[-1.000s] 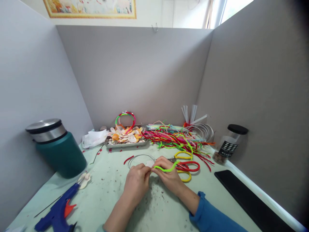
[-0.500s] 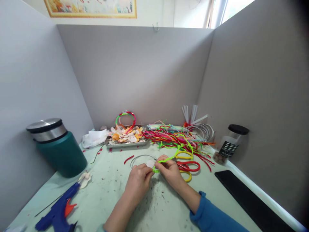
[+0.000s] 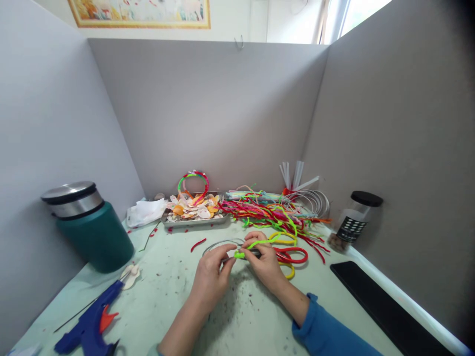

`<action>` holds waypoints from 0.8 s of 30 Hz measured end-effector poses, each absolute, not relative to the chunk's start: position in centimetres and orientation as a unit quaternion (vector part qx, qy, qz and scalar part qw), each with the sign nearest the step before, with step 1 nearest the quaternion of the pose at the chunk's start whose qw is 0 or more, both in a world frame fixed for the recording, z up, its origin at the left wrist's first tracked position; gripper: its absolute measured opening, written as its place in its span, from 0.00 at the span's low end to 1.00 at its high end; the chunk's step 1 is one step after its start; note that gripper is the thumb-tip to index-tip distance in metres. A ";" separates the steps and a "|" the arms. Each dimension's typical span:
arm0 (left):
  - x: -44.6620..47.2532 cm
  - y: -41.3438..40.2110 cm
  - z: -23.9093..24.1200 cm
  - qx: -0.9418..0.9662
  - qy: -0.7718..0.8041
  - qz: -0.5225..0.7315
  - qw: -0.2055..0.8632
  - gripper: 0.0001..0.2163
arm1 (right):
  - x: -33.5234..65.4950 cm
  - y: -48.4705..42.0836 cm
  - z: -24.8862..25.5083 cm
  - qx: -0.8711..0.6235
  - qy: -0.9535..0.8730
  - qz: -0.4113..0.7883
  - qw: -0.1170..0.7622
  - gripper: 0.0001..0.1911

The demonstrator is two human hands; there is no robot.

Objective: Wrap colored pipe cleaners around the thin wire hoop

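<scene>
The green pipe cleaner (image 3: 260,243) flattened; right hand (image 3: 265,264) hides its end.

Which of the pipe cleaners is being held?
The bright green pipe cleaner, pinched between the left hand and right hand; the other pipe cleaners lie heaped behind, untouched.

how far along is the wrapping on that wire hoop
Done: one wrapped hoop stands behind the tray. In hand: the left hand pinches the wire hoop while the right hand holds the green pipe cleaner against it; only a short stretch looks wound. Left: most of that hoop is bare, and more bare hoops lie at the back.
</scene>
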State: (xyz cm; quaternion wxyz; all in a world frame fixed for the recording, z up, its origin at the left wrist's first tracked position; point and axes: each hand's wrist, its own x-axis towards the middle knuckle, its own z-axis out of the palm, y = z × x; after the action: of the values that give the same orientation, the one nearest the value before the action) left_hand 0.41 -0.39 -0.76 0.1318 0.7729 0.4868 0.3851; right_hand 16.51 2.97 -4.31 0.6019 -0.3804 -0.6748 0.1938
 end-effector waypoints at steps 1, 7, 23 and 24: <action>0.4 -0.3 -0.8 0.775 0.479 0.391 0.132 0.11 | 16.5 3.0 -4.4 -0.381 -0.679 0.191 0.598 0.02; 0.4 -0.4 -0.3 0.774 0.480 0.394 0.125 0.10 | 16.5 2.7 -4.4 -0.390 -0.699 0.149 0.581 0.02; 0.4 -0.3 -0.2 0.748 0.500 0.413 0.143 0.09 | 16.3 1.5 -3.1 -0.385 -0.757 0.074 0.523 0.04; 0.4 -0.3 -0.2 0.749 0.499 0.413 0.141 0.09 | 16.3 1.5 -3.1 -0.386 -0.755 0.072 0.526 0.04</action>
State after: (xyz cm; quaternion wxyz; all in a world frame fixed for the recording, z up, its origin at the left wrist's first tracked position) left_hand 0.42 -0.33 -0.19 0.1409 0.7491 0.4988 0.4126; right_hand 16.30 1.53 -3.11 0.5259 -0.3856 -0.7547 0.0724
